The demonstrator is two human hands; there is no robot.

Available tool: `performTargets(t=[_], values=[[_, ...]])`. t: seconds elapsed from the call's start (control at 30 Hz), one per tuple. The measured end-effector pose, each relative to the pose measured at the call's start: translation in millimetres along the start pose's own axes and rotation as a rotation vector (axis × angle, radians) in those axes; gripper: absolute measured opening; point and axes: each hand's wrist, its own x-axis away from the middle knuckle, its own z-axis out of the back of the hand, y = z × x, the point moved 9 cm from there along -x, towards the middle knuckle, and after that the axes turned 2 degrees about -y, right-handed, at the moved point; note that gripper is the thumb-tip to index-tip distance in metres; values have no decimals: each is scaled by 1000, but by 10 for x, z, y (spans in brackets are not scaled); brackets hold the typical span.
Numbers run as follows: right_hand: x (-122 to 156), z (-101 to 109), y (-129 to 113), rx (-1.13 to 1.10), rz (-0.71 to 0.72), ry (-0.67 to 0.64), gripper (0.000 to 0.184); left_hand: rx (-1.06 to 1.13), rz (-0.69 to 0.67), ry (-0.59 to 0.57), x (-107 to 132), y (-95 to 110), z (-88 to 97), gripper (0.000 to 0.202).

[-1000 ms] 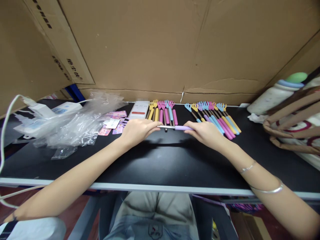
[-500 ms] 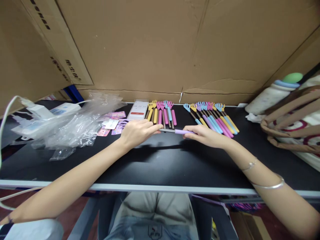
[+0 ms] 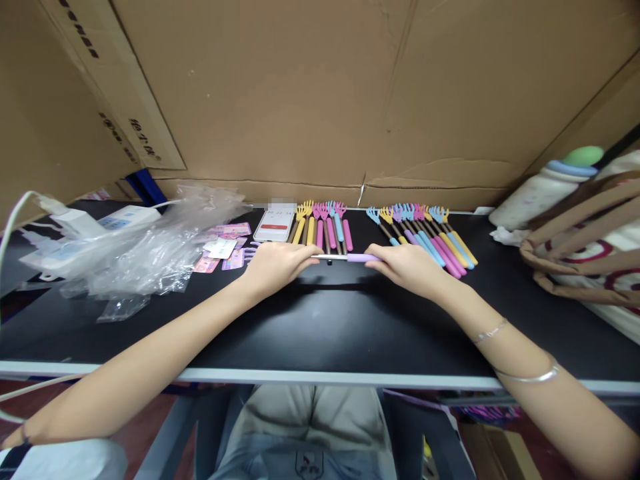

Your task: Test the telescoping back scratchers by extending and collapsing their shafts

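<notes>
A back scratcher with a purple handle (image 3: 359,258) and a silver shaft spans the gap between my hands, nearly level above the table. My left hand (image 3: 280,264) is closed around the shaft near the purple claw head, whose prongs stick out behind my knuckles. The handle's end is pinched by my right hand (image 3: 403,265), fingers closed. Just beyond, a group of back scratchers (image 3: 320,230) in yellow, pink and blue lies claw-up. Another fanned group (image 3: 430,240) lies behind my right hand, several of them with shafts showing above the coloured handles.
A phone (image 3: 273,223) lies beside the left group. Printed cards (image 3: 220,249) and crumpled clear plastic bags (image 3: 150,250) cover the left, near a white power strip (image 3: 75,243). On the right are a white bottle (image 3: 543,190) and a bag (image 3: 590,247). Cardboard (image 3: 300,100) walls the back.
My right hand has shifted slightly left and up, bringing the back scratcher closer to level. More of its shaft shines silver. My left hand has barely moved.
</notes>
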Motion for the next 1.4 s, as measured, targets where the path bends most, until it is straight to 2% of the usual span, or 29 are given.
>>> performTargets(t=[0.2,0.33,0.67,0.97,1.2,1.4], values=[[12,116,-2,-30,-24,62,33,21,62,-89,-27,-9,-33,34],[25,149,-23,-17,-25,113,37,10,86,-116,-21,-35,-58,35],[13,38,-26,-26,-21,56,46,-9,35,-28,-2,-33,-3,37],[14,-19,-27,-118,-49,-14,37,-6,-20,9,13,-23,10,38],[7,-65,-38,-336,-55,-92,30,-13,-49,65,21,8,60,39],[12,-154,-82,-624,18,-229,36,-77,-102,116,18,93,135,40]])
